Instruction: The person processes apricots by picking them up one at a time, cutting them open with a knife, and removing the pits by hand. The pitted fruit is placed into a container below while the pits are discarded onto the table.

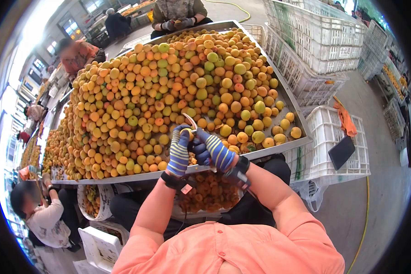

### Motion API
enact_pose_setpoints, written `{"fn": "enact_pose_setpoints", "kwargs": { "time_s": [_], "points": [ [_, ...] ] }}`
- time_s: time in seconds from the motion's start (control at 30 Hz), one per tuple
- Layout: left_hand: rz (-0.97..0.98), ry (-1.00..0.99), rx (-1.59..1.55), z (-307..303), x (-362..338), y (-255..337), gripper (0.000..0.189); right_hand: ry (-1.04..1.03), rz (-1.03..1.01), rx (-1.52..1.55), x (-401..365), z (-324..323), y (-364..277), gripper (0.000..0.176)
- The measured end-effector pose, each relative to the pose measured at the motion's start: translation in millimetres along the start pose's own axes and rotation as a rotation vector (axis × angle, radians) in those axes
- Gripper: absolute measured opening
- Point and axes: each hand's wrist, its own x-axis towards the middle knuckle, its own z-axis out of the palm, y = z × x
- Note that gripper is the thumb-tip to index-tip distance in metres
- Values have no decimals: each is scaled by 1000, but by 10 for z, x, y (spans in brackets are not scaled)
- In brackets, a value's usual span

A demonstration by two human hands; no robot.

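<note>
Both my hands wear blue gloves with pale stripes and meet just above the near edge of the table. My left hand [179,153] is closed around an apricot [187,133], mostly covered by the fingers. My right hand [214,150] is closed beside it, gripping a small curved knife [191,121] whose blade sticks up between the hands; its handle is hidden. Behind them a large heap of apricots [137,100], orange to green, covers the metal-rimmed table [274,150]. Below my hands, a container holds dark orange cut apricots [208,194].
White crates [313,39] are stacked at the right. A nearer crate [338,160] carries an orange cloth [345,119] and a dark flat tablet-like object [341,152]. A white bucket [95,203] stands at left. Co-workers sit on the left and at the far side.
</note>
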Motion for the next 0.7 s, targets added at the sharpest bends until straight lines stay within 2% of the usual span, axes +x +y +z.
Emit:
{"fn": "enact_pose_setpoints", "kwargs": {
  "time_s": [0.07, 0.13, 0.3, 0.4, 0.43, 0.53, 0.57, 0.67, 0.7],
  "points": [
    [-103, -103, -342, -58, 66, 18, 31, -282, 92, 212, 18, -58, -56, 41],
    [-121, -42, -563, -47, 142, 35, 34, -333, 11, 92, -178, 198, -138, 42],
    [-178, -26, -655, -169, 203, 59, 35, -8, -100, -232, -153, 69, -177, 39],
    [-179, -26, -662, -190, 246, 16, 35, 92, -304, -646, -196, 122, -129, 36],
    [-172, -10, -661, -198, 261, -25, 35, 120, -415, -880, -86, 15, -60, 30],
    [-168, 16, -616, -170, 253, -36, 33, 179, -913, -1528, 65, -189, 75, 29],
    [-168, 21, -596, -152, 246, -32, 33, 217, -756, -1480, 19, -154, 60, 24],
    [-148, 60, -554, -121, 216, -7, 31, 258, -890, -1526, 10, -199, 103, 28],
    [-131, 19, -510, -141, 216, -24, 31, 285, -833, -1531, 12, -197, 114, 30]
  ]
}}
